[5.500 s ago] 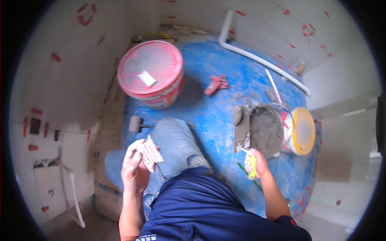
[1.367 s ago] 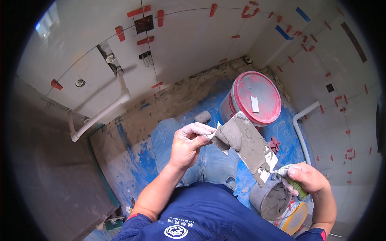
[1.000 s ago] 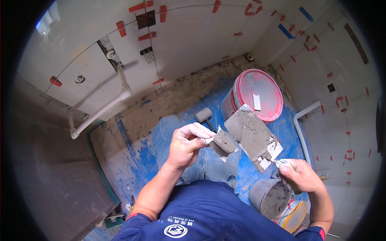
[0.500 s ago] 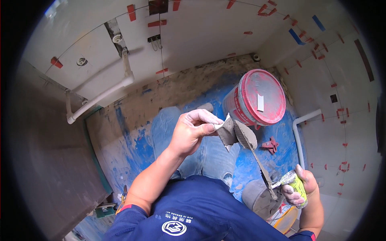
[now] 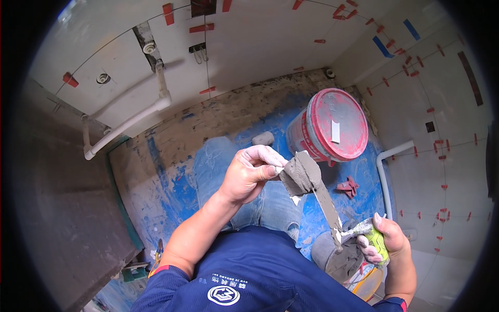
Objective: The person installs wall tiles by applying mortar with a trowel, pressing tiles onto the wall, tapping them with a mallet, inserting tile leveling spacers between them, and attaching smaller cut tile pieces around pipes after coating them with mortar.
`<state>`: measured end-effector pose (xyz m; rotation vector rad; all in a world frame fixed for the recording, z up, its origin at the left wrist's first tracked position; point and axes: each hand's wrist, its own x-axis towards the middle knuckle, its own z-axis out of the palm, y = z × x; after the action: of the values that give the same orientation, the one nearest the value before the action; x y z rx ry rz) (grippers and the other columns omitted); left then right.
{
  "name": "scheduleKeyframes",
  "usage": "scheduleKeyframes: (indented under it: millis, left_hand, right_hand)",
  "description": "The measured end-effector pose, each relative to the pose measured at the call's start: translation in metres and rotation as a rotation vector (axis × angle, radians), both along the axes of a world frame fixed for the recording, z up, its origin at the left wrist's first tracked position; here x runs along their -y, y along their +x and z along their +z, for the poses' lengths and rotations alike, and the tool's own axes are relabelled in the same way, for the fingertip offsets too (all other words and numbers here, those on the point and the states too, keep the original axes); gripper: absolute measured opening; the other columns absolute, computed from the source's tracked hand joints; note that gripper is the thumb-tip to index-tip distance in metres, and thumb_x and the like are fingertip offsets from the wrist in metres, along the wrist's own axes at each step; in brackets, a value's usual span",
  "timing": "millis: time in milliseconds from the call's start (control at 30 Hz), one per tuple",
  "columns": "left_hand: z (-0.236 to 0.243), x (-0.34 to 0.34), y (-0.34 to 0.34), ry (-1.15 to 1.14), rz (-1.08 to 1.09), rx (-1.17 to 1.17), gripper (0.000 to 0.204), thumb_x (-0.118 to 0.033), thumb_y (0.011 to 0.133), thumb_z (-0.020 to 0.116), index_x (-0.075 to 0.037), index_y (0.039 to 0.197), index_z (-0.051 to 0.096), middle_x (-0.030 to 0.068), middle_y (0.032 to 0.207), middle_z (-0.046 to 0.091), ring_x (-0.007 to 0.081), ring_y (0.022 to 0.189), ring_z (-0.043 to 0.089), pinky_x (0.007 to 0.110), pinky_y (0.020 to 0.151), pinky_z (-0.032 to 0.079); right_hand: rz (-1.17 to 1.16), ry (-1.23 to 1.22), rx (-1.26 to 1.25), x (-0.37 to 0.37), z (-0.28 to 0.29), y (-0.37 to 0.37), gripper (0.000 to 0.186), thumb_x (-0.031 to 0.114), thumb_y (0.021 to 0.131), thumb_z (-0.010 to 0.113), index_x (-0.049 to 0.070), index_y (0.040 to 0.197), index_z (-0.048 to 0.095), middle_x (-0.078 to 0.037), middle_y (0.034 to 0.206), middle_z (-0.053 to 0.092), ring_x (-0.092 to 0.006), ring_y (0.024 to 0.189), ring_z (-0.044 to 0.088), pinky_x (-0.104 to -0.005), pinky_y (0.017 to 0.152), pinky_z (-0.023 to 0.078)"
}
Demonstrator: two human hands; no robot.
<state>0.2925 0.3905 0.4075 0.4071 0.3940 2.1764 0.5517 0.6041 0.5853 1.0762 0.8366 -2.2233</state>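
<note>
Between its thumb and fingers, my left hand [image 5: 243,174] pinches a small tile piece [image 5: 296,200] by its edge, with a thick grey layer of mortar [image 5: 297,178] on its face. My right hand [image 5: 389,235] is wrapped around the yellow-green handle [image 5: 376,244] of a narrow trowel [image 5: 327,210]. The mortar-smeared far end of the trowel lies against the tile piece's coated face. Where blade and mortar meet, the boundary is hard to make out. Below the trowel stands a bucket of grey mortar [image 5: 344,262].
A bucket with a red lid [image 5: 353,122] stands ahead, a white strip [image 5: 335,132] on top. A red object [image 5: 348,187] and a grey lump [image 5: 263,138] lie on the blue-stained floor. White pipes [image 5: 383,177] run near the tiled walls, which bear red wedges.
The trowel's far end has come from beside the tile piece onto its mortar-covered face, and its blade has turned. My right hand has shifted slightly left; my left hand keeps its pinch.
</note>
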Motion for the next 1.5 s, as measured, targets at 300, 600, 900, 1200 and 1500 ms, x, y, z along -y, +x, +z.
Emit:
scheduleKeyframes:
  millis: [300, 600, 900, 1200, 1500]
  left_hand:
    - [0.013, 0.014, -0.017, -0.02, 0.162, -0.111, 0.013, -0.003, 0.082, 0.075, 0.002, 0.091, 0.067, 0.015, 0.096, 0.069, 0.0232, 0.089, 0.068, 0.037, 0.083, 0.057]
    - [0.049, 0.005, -0.022, -0.399, 0.823, -0.672, 0.015, 0.017, 0.082, 0.063, 0.003, 0.087, 0.067, 0.0139, 0.098, 0.067, 0.0166, 0.085, 0.067, 0.025, 0.073, 0.058]
    - [0.068, -0.027, -0.011, -0.384, 1.03, -0.678, 0.021, 0.021, 0.08, 0.059, 0.003, 0.087, 0.066, 0.0134, 0.099, 0.065, 0.0154, 0.084, 0.067, 0.025, 0.073, 0.058]
    - [0.07, -0.042, -0.009, -0.403, 0.977, -0.478, 0.018, 0.019, 0.079, 0.065, 0.001, 0.085, 0.065, 0.009, 0.097, 0.065, 0.0123, 0.086, 0.064, 0.024, 0.077, 0.055]
    - [0.049, -0.035, -0.035, -0.412, 0.935, -0.343, 0.008, 0.008, 0.085, 0.067, 0.001, 0.088, 0.065, 0.0091, 0.099, 0.066, 0.0152, 0.089, 0.064, 0.03, 0.081, 0.056]
  right_hand:
    - [-0.05, 0.361, 0.117, 0.003, -0.02, 0.001, 0.055, 0.047, 0.102, 0.043, -0.005, 0.087, 0.057, -0.011, 0.059, 0.054, -0.0189, 0.04, 0.046, -0.0315, 0.041, 0.043]
    - [-0.243, 0.229, -0.203, 0.043, -0.019, 0.007, 0.06, 0.052, 0.097, 0.05, -0.007, 0.091, 0.054, -0.015, 0.066, 0.052, -0.0211, 0.048, 0.049, -0.0308, 0.042, 0.042]
    - [-0.075, 0.366, -0.521, 0.083, -0.074, -0.021, 0.056, 0.05, 0.099, 0.049, -0.006, 0.101, 0.053, -0.011, 0.073, 0.057, -0.0183, 0.056, 0.055, -0.0298, 0.053, 0.047]
    - [-0.071, 0.721, -0.596, 0.091, -0.108, -0.019, 0.052, 0.044, 0.099, 0.054, -0.007, 0.106, 0.059, -0.01, 0.075, 0.062, -0.0145, 0.058, 0.059, -0.0271, 0.054, 0.049]
    - [0.228, 1.03, -0.429, 0.085, -0.116, -0.003, 0.039, 0.035, 0.098, 0.056, -0.003, 0.104, 0.062, -0.008, 0.075, 0.064, -0.0136, 0.055, 0.059, -0.0265, 0.052, 0.047]
